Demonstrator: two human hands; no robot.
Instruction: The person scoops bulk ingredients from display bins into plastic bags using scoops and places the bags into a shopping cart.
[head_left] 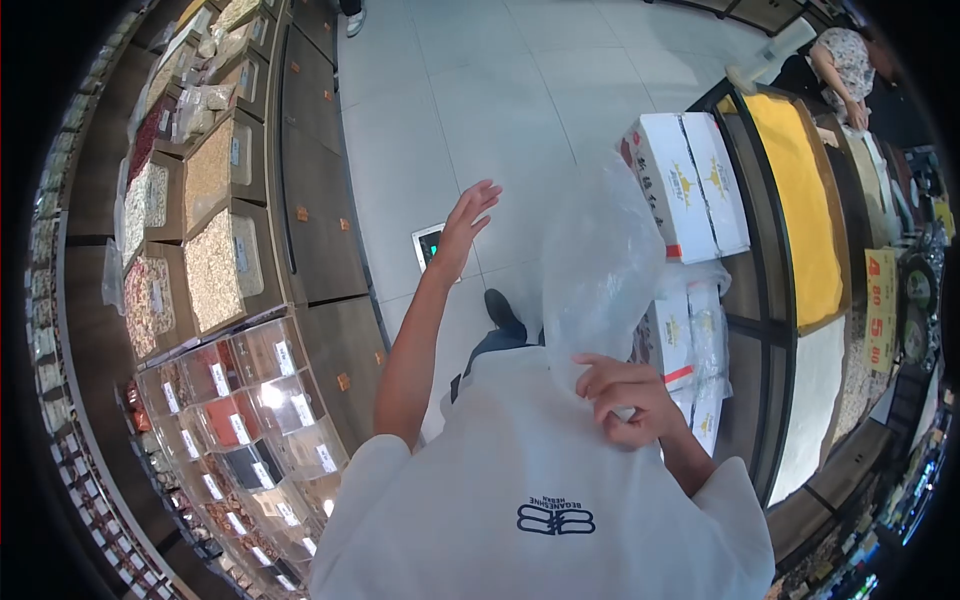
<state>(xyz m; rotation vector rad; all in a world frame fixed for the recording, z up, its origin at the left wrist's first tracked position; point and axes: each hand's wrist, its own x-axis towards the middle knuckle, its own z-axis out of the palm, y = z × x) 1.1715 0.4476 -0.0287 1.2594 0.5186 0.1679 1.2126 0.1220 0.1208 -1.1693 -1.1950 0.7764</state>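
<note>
A large clear plastic bag (600, 250) hangs in front of my white shirt, its lower end near my right hand (630, 400). The right fingers are curled and closed on the plastic beside my chest. My left hand (468, 228) is raised away from the bag, fingers stretched out, holding nothing that I can see. Behind that hand, low down, shows a flat silver device (428, 240) with a dark panel and a green light, partly covered by my wrist.
Open bins of grains and nuts (215, 265) and lidded clear boxes (250, 390) line the left. White cartons (690, 185) stand stacked at the right, next to a display stand with yellow grain (795, 200). Another person (845, 70) is at the upper right. Grey floor tiles (480, 90) lie ahead.
</note>
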